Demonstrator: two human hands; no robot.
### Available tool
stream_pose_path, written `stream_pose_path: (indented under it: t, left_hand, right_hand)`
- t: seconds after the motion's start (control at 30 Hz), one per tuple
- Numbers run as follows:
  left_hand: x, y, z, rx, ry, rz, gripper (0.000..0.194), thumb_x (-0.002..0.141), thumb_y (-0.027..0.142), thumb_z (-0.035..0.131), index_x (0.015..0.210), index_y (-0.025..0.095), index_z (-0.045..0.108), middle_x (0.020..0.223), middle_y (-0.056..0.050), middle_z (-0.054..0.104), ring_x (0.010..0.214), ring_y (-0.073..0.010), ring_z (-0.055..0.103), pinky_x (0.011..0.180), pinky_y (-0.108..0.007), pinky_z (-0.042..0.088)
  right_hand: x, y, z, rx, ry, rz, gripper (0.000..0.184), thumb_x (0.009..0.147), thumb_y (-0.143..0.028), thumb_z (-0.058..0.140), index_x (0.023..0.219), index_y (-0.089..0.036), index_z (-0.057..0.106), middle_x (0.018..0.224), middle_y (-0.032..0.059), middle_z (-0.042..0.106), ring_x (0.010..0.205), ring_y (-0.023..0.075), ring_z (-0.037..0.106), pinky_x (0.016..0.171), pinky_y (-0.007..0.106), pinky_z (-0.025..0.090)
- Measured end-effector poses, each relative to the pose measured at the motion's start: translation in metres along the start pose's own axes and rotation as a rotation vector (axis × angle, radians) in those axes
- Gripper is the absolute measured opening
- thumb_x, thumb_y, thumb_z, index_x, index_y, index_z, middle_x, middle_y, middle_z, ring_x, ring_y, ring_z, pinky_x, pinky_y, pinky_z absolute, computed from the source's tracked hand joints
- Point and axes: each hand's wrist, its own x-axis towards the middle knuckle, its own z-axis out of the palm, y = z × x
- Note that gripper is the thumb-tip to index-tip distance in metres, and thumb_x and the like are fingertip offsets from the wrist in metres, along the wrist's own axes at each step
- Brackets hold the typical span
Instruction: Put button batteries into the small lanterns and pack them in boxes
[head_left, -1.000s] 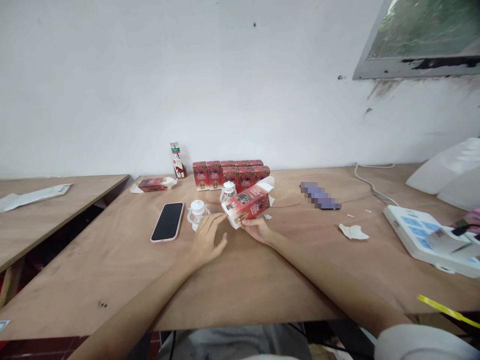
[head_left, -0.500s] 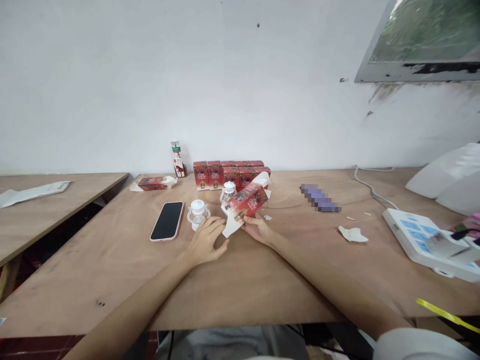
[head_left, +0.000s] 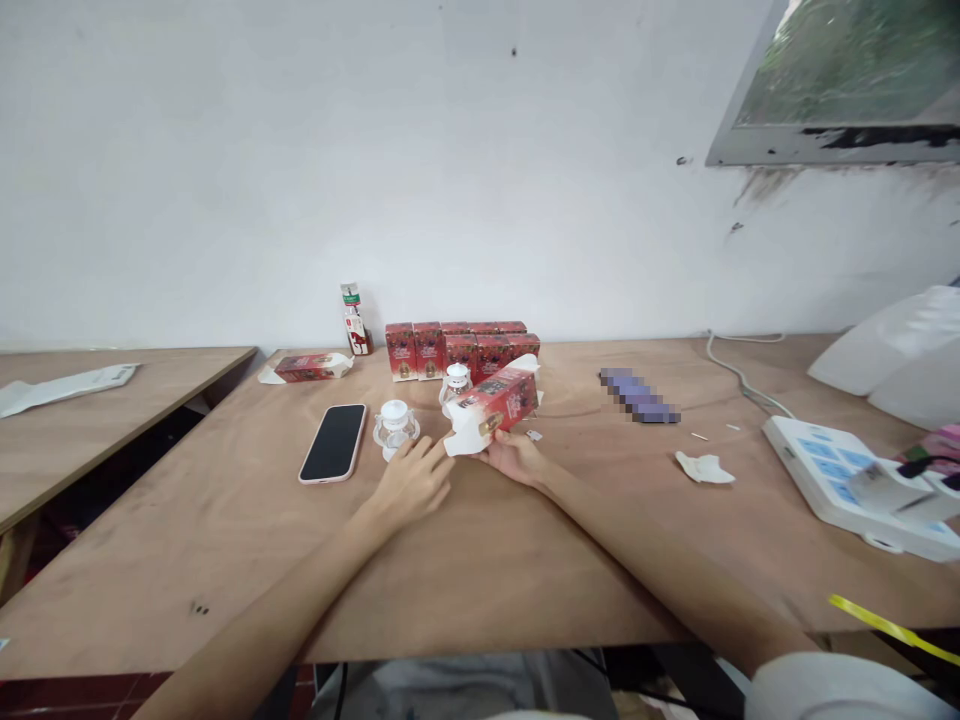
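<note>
My right hand (head_left: 516, 457) grips a red printed carton (head_left: 501, 397) from below, keeping it tilted above the table. White flaps stand out at both of its ends. My left hand (head_left: 414, 478) is open, palm down, with its fingertips close to the carton's near flap; whether they touch it I cannot tell. Just beyond those fingers stands a small white lantern (head_left: 394, 428) with a clear body. A second white lantern (head_left: 457, 380) is behind the carton, its lower part hidden.
Several closed red boxes (head_left: 429, 350) stand in rows near the wall. A phone (head_left: 333, 444) and another flapped carton (head_left: 313, 367) lie left, by a small bottle (head_left: 358, 330). Rightward are a pixelated purple object (head_left: 639, 396), a paper scrap (head_left: 705, 468) and a power strip (head_left: 840, 470).
The carton has turned slightly in my right hand, its near flap swinging down and then back up a little. My left thumb has drawn in under the palm.
</note>
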Motion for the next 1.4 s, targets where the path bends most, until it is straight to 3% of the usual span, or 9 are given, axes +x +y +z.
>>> stream_pose_path:
  t: [0.27,0.4,0.7,0.9,0.97,1.07,1.13,1.27,1.4]
  left_hand:
    - [-0.001,0.0,0.0,0.019,-0.007,-0.125,0.012,0.077,0.016,0.051,0.086,0.017,0.06,0.112,-0.011,0.063,0.085,-0.0254,0.056,0.065,-0.036,0.043]
    - [-0.004,-0.004,-0.005,0.01,0.086,-0.166,0.01,0.078,0.015,0.048,0.079,0.017,0.057,0.127,-0.014,0.056,0.088,-0.0248,0.058,0.065,-0.035,0.048]
    - [-0.006,-0.008,-0.017,-0.088,0.661,-0.091,0.031,0.078,0.01,0.052,0.107,0.018,0.051,0.104,-0.011,0.061,0.077,-0.0147,0.06,0.068,-0.026,0.05]
    - [-0.014,-0.028,-0.023,0.128,1.009,-0.243,0.061,0.076,0.024,0.065,0.131,0.023,0.039,0.119,-0.014,0.054,0.1,-0.0224,0.057,0.078,-0.034,0.049]
    - [-0.019,-0.031,-0.032,0.278,0.973,-0.145,0.051,0.077,0.023,0.066,0.125,0.029,0.048,0.117,-0.008,0.06,0.105,-0.0211,0.056,0.088,-0.036,0.044]
    - [-0.031,-0.034,-0.05,0.299,0.631,0.091,0.032,0.084,0.014,0.056,0.114,0.026,0.058,0.109,-0.002,0.068,0.109,-0.0166,0.057,0.098,-0.034,0.037]
    - [-0.045,-0.039,-0.062,0.242,0.477,0.16,0.035,0.088,0.01,0.048,0.119,0.022,0.056,0.111,-0.002,0.068,0.112,-0.0158,0.057,0.097,-0.032,0.04]
    - [-0.088,-0.078,-0.071,0.218,0.394,-0.031,0.049,0.089,0.01,0.042,0.136,0.025,0.041,0.122,-0.005,0.062,0.114,-0.0189,0.057,0.096,-0.035,0.041]
    - [-0.131,-0.141,-0.051,0.352,0.272,-0.328,0.051,0.087,0.013,0.038,0.137,0.027,0.041,0.123,-0.005,0.062,0.107,-0.0228,0.06,0.091,-0.037,0.04]
  right_hand:
    - [0.008,-0.011,0.0,-0.035,0.125,-0.15,0.036,0.062,-0.045,0.067,0.091,-0.026,0.059,0.096,0.0028,0.069,0.1,0.0235,0.061,0.087,0.045,0.05]
    - [0.019,-0.033,0.003,-0.02,0.153,-0.215,0.035,0.059,-0.047,0.072,0.084,-0.026,0.06,0.095,0.0011,0.068,0.099,0.0228,0.06,0.085,0.043,0.051]
    - [0.042,-0.083,0.07,0.048,0.088,-0.199,0.048,0.05,-0.057,0.078,0.075,-0.023,0.056,0.08,0.0016,0.069,0.09,0.023,0.064,0.068,0.032,0.054]
    - [0.031,-0.085,0.101,-0.11,0.08,-0.042,0.055,0.032,-0.031,0.09,0.075,-0.019,0.057,0.065,-0.003,0.066,0.062,0.0165,0.064,0.06,0.028,0.05]
    - [0.023,-0.082,0.104,-0.165,0.049,0.035,0.053,0.032,-0.026,0.089,0.074,-0.017,0.058,0.063,-0.0038,0.065,0.06,0.0151,0.062,0.06,0.028,0.049]
    - [0.013,-0.077,0.107,-0.233,-0.064,0.136,0.051,0.038,-0.028,0.088,0.078,-0.016,0.058,0.068,-0.0022,0.065,0.065,0.0153,0.062,0.066,0.029,0.049]
    - [0.008,-0.075,0.106,-0.317,-0.092,0.194,0.045,0.051,-0.036,0.084,0.082,-0.017,0.056,0.07,-0.0016,0.064,0.066,0.0145,0.061,0.067,0.029,0.049]
    - [0.006,-0.072,0.097,-0.615,0.075,0.049,0.024,0.079,-0.038,0.06,0.09,-0.019,0.05,0.08,0.0009,0.063,0.07,0.0133,0.06,0.068,0.03,0.048]
    - [0.013,-0.068,0.087,-1.018,0.252,-0.266,0.022,0.081,-0.026,0.056,0.1,-0.02,0.047,0.101,0.0059,0.06,0.091,0.0171,0.058,0.082,0.036,0.047]
